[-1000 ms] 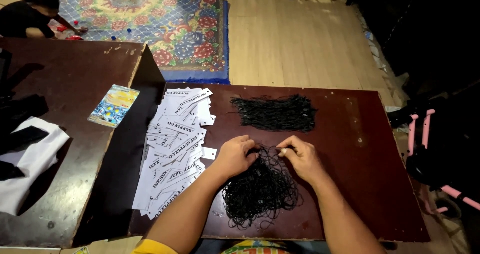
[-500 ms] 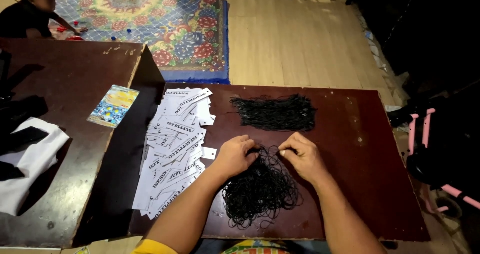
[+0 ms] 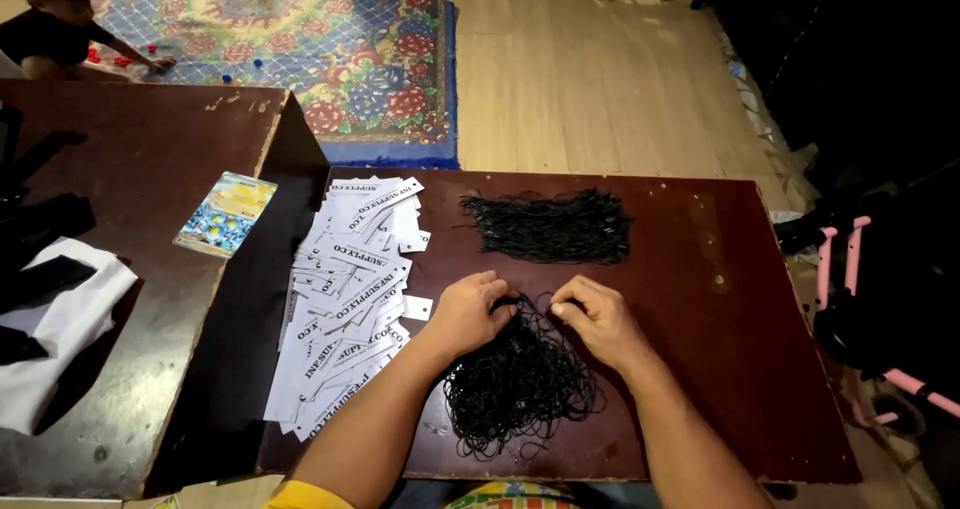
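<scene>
A tangled heap of thin black strings [image 3: 520, 384] lies on the dark brown table [image 3: 740, 369] close to me. My left hand [image 3: 470, 312] rests on the heap's top left, fingers curled and pinching strands. My right hand [image 3: 592, 319] pinches strands at the top right, a small gap between the two hands. A neater bundle of black strings [image 3: 550, 227] lies farther back on the table. A long spread of white paper tags [image 3: 350, 299] with black print covers the table's left part, just left of my left hand.
A second brown table [image 3: 150, 169] stands to the left with a colourful card packet [image 3: 226, 213] and white and black cloth [image 3: 50, 319]. A patterned rug [image 3: 330, 49] lies beyond, where another person [image 3: 55, 29] crouches. A pink-framed object [image 3: 850, 299] stands at the right.
My hands stay on the heap; the fingers have shifted slightly among the strands. Nothing else has moved.
</scene>
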